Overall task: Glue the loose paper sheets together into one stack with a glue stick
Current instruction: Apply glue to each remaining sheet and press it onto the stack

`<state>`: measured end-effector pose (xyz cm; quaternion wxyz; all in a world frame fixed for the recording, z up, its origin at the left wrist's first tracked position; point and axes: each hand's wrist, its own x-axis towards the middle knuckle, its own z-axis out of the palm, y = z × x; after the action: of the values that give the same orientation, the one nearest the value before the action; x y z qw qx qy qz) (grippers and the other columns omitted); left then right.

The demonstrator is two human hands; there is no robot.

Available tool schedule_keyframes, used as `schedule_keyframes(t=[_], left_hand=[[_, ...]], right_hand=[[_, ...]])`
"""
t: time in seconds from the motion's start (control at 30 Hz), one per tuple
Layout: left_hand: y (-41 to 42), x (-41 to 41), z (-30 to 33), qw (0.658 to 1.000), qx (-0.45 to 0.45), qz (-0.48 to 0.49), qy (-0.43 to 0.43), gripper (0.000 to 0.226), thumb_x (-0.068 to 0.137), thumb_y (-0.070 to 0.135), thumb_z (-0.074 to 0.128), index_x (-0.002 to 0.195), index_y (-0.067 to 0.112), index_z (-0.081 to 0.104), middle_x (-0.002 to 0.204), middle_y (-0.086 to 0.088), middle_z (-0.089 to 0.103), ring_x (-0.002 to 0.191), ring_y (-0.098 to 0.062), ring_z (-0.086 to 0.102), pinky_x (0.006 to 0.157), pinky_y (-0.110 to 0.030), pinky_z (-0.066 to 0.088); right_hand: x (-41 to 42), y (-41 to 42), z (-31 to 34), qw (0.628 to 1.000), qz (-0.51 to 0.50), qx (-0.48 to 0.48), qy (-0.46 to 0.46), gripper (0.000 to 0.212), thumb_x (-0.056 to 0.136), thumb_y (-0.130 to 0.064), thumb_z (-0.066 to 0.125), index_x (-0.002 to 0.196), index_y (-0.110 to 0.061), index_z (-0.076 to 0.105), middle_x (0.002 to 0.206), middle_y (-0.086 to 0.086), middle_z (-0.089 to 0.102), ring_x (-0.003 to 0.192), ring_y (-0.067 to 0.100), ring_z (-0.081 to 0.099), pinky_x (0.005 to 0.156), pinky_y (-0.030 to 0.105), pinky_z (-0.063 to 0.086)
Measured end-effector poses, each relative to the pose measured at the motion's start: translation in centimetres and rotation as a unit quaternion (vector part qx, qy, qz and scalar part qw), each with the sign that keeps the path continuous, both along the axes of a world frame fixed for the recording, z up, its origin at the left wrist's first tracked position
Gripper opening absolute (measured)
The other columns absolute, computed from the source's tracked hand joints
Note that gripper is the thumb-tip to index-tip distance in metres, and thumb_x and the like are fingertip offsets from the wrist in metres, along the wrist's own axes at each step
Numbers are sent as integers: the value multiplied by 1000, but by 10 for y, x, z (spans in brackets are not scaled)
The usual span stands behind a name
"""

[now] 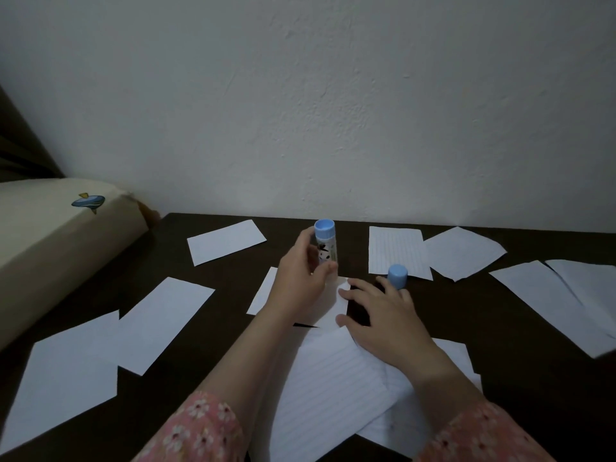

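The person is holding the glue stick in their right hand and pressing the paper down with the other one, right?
Not quite. The head view shows the glue stick in the left hand. The right hand is the one flat on the paper.

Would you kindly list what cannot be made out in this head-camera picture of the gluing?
- Glue stick tip: head view, hidden behind the left hand, so any glue contact is unclear.
- Sheet under the hands: mostly covered by both; the right hand hides its edge.
- Label on the stick: too dim and small to read.
- Rightmost sheets: cut by the frame edge.
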<state>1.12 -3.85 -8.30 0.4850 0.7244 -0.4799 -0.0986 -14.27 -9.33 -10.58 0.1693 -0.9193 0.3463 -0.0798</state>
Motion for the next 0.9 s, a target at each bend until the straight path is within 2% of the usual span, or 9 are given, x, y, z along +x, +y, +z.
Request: schedule_keyframes(t=[0.2,0.37,0.53,0.7,0.9], left_hand=[[-2,2,1,999,-28,28,15,60,89,18,65,141,27,36,108,9,54,99,-6,53,70,-8,39],[-3,-2,-5,1000,-14,9,12,59,89,18,65,140,29,37,107,10,53,98,-4,51,67,-9,39],[-6,-6,-9,1000,-8,-6,6,60,90,17,64,141,28,36,115,7,55,103,-5,50,68,-8,40],[-7,-7,-12,1000,0,-15,6,58,90,16,64,140,30,39,111,10,54,103,-6,52,68,-10,40],[-8,-2,-12,1000,12,-17,-12,60,91,16,61,144,26,35,122,-1,56,111,-15,53,84,-20,43]], right_hand=[[-1,1,0,1000,-2,2,-6,51,94,-58,41,142,-42,37,156,-19,19,147,20,4,119,49,5],[0,1,0,1000,-3,3,-8,51,94,-58,41,142,-41,37,157,-18,19,147,20,3,119,50,4],[1,1,-1,1000,-4,0,-10,50,93,-57,43,141,-41,38,156,-19,19,147,20,3,119,49,4],[1,1,-3,1000,-7,1,-21,50,92,-58,44,140,-41,40,155,-19,22,147,20,5,119,49,6],[1,3,-2,1000,-15,-4,-23,51,92,-58,45,139,-41,40,154,-20,24,147,19,7,119,48,9]])
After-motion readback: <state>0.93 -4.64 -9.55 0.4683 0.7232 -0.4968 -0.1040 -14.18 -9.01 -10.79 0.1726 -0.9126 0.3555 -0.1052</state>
